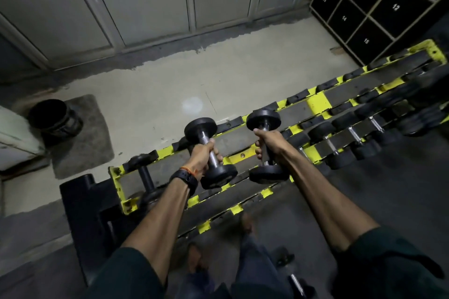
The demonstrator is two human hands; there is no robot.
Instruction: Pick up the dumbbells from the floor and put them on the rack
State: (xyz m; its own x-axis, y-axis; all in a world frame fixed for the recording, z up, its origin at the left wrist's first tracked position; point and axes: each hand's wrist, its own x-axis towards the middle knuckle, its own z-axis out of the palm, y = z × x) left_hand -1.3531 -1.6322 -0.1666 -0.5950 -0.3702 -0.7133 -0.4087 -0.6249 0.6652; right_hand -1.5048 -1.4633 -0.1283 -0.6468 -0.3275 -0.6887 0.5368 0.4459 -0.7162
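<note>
Dumbbells [211,154] gripped, each hand, above rack [318,102].

Dark green short sleeves [126,272], black wristwatch [185,181] plus orange thread band [189,169] on left wrist, blue jeans [257,264], bare feet [246,222]

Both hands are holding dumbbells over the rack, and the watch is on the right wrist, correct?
Not quite. In the head view the watch is on the left wrist, not the right. The rest holds: the left hand and the right hand each grip a dumbbell, left dumbbell and right dumbbell, over the rack.
</note>
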